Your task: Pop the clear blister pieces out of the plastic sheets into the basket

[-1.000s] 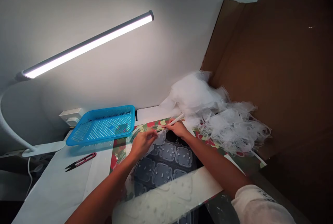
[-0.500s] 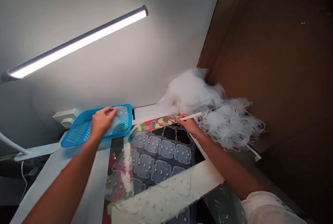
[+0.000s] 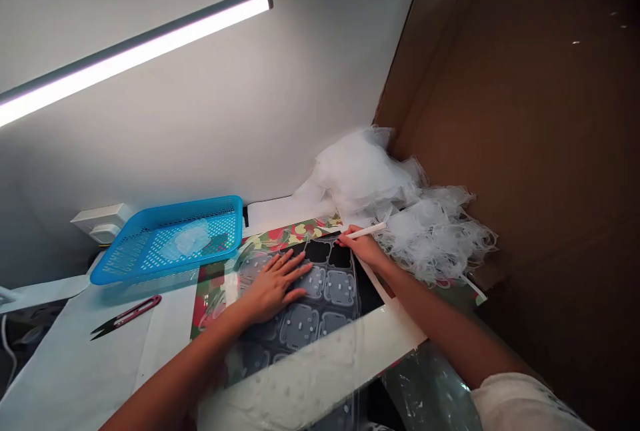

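Left hand (image 3: 273, 289): grip spread wide, palm down on one moulded plastic sheet (image 3: 300, 325), nothing seen held.
Right hand (image 3: 361, 244): grip pinched round one slim, smooth, white pen-like tool (image 3: 373, 229), by the sheet's one o'clock corner.
Sheet: clear, glossy, at six o'clock in view; rounded panels carry small raised studs, and at least two dark openings line its twelve o'clock edge.
Basket (image 3: 170, 267): one, rectangular blue perforated plastic, at the sheet's ten o'clock; clear pieces (image 3: 193, 237) inside blend too much to count.
Snips (image 3: 127, 317): one pair, reddish handle, dark pointed blades, at nine o'clock on the white-covered bench (image 3: 65, 357).
Scrap heap (image 3: 365, 174): filmy, tangled, whitish, at one o'clock.
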A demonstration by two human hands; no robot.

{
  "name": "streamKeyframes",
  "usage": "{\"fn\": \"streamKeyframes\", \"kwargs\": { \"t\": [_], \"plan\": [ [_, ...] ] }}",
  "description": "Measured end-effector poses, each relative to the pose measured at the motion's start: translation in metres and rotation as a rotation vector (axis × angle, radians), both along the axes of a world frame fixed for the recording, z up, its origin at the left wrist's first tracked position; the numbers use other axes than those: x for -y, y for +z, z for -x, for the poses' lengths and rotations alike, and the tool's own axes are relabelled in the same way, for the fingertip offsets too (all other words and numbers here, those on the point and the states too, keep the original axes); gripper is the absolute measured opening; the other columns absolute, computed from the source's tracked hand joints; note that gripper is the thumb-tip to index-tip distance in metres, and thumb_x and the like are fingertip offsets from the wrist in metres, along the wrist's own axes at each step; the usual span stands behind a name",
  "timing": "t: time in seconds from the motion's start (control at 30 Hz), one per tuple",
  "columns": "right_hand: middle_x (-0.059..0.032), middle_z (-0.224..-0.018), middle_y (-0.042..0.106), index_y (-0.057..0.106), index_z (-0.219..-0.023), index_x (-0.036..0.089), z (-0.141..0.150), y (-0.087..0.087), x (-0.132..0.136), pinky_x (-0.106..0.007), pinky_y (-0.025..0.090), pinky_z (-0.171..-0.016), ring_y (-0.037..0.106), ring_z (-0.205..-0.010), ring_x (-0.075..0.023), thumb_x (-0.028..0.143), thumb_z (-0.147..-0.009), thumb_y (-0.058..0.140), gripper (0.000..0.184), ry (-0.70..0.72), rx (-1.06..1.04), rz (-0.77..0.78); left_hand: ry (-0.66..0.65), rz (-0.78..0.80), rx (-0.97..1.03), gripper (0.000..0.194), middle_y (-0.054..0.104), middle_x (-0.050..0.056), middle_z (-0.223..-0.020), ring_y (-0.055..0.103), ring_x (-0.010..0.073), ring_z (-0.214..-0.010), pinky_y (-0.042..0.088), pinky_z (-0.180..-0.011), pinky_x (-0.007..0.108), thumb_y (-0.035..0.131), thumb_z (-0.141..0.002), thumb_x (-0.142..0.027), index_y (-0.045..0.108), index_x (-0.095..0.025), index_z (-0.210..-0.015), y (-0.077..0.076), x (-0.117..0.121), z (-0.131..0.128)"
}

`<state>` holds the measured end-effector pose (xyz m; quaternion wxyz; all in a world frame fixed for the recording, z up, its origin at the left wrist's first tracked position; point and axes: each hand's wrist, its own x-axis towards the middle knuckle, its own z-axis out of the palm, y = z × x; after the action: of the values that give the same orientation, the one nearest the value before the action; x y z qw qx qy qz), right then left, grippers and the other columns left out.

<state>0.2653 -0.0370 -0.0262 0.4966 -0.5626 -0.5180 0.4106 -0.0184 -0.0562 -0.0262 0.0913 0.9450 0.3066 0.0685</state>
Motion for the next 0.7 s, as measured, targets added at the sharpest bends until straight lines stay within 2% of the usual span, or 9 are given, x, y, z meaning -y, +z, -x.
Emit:
{"fn": "streamKeyframes", "kwargs": {
  "t": [0.13,0.23,0.33,0.4,0.47,0.53,0.7],
  "plan": [
    [-0.0053,-0.094,0.068,0.052,-0.067,0.02,-0.006,0.006,-0.013,-0.031,0.052,-0.068,0.063,-0.073,-0.0159,0.041,-0.074,0.065,0.026,-0.049,0.028,-0.056,0.179,-0.06,-0.046,0.059,0.029,0.007,-0.159,0.02,0.0327,-0.147,0.019,-0.117,0.054,0.044,-0.095,-0.055,0.036,-0.032,-0.149,0.001,-0.021,0.005],
    [-0.0057,-0.103,0.067,0.051,-0.068,0.02,-0.011,0.015,0.004,-0.032,0.05,-0.068,0.063,-0.072,-0.015,0.04,-0.08,0.061,0.025,-0.033,0.13,-0.148,0.224,-0.176,0.002,0.054,0.026,0.011,-0.159,0.017,0.0322,-0.148,0.016,-0.118,0.055,0.047,-0.097,-0.042,0.04,-0.025,-0.147,0.005,-0.014,-0.005],
    [-0.0043,-0.094,0.067,0.051,-0.066,0.021,-0.011,0.024,0.037,-0.034,0.048,-0.081,0.063,-0.086,-0.0186,0.031,-0.084,0.061,0.023,0.06,0.368,-0.275,0.098,-0.188,0.076,0.046,0.027,0.011,-0.159,0.018,0.0285,-0.148,0.021,-0.118,0.051,0.046,-0.098,-0.028,0.044,-0.026,-0.144,0.003,0.015,-0.022],
    [-0.0038,-0.094,0.067,0.052,-0.067,0.021,-0.006,0.026,0.059,-0.034,0.047,-0.083,0.063,-0.092,-0.0197,0.027,-0.084,0.062,0.021,0.225,0.428,-0.242,-0.013,-0.113,0.09,0.046,0.027,0.008,-0.159,0.02,0.0311,-0.147,0.025,-0.116,0.053,0.049,-0.097,-0.034,0.045,-0.032,-0.143,-0.001,0.035,-0.03],
    [-0.0038,-0.1,0.067,0.054,-0.069,0.021,0.0,0.024,0.075,-0.034,0.048,-0.083,0.063,-0.094,-0.0195,0.025,-0.085,0.062,0.019,0.373,0.421,-0.177,-0.057,-0.053,0.096,0.051,0.021,0.005,-0.161,0.019,0.0347,-0.147,0.024,-0.115,0.057,0.05,-0.096,-0.044,0.041,-0.038,-0.145,-0.005,0.047,-0.033],
    [-0.0042,-0.104,0.067,0.054,-0.07,0.021,0.005,0.021,0.082,-0.033,0.048,-0.085,0.063,-0.096,-0.0194,0.025,-0.085,0.062,0.017,0.429,0.424,-0.157,-0.058,-0.026,0.094,0.054,0.014,0.004,-0.163,0.015,0.036,-0.147,0.021,-0.115,0.059,0.048,-0.096,-0.048,0.035,-0.04,-0.148,-0.007,0.051,-0.032],
    [-0.0043,-0.104,0.065,0.055,-0.074,0.022,0.011,0.016,0.08,-0.033,0.047,-0.085,0.061,-0.095,-0.019,0.026,-0.087,0.061,0.016,0.431,0.504,-0.18,-0.073,0.0,0.059,0.055,0.007,0.004,-0.163,0.012,0.0373,-0.147,0.019,-0.115,0.058,0.049,-0.095,-0.048,0.033,-0.042,-0.148,-0.006,0.047,-0.027]
  ]
}}
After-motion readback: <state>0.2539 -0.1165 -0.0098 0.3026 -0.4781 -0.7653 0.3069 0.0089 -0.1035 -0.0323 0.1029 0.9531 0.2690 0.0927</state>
